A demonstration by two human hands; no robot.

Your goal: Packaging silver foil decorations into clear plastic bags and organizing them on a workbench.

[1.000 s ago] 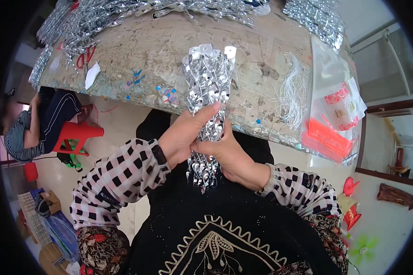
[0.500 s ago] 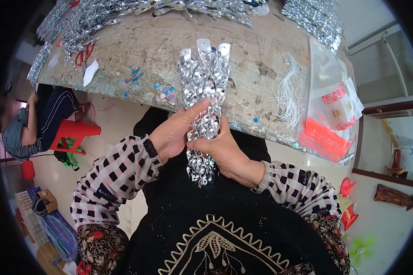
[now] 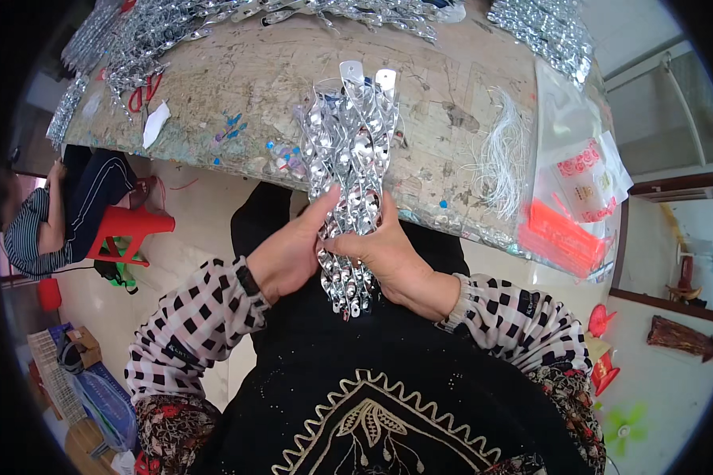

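A bundle of shiny silver twisted strips (image 3: pixel 355 142) stands between my hands at the table's near edge. Its upper part fans out over the tabletop, where flat tabs with small holes stick up. The lower ends hang over my black apron. My left hand (image 3: pixel 289 247) wraps the bundle's left side, thumb laid up along the strips. Lower on the right, my right hand (image 3: pixel 394 257) grips it with the thumb across the front. The fingers of both hands are partly hidden behind the strips.
On the worn table (image 3: pixel 238 79) lie red-handled scissors (image 3: pixel 144 96), a white scrap (image 3: pixel 156 125), white strings (image 3: pixel 503 158), a clear bag (image 3: pixel 558 99) and an orange-red packet (image 3: pixel 561 239). Silver strips (image 3: pixel 293 9) are heaped at the back. A person (image 3: pixel 55 210) sits at far left near a red stool (image 3: pixel 135 229).
My left hand has slid down the bundle, its thumb now lower. The strips have spread slightly to the left at the top. My right hand has hardly moved.
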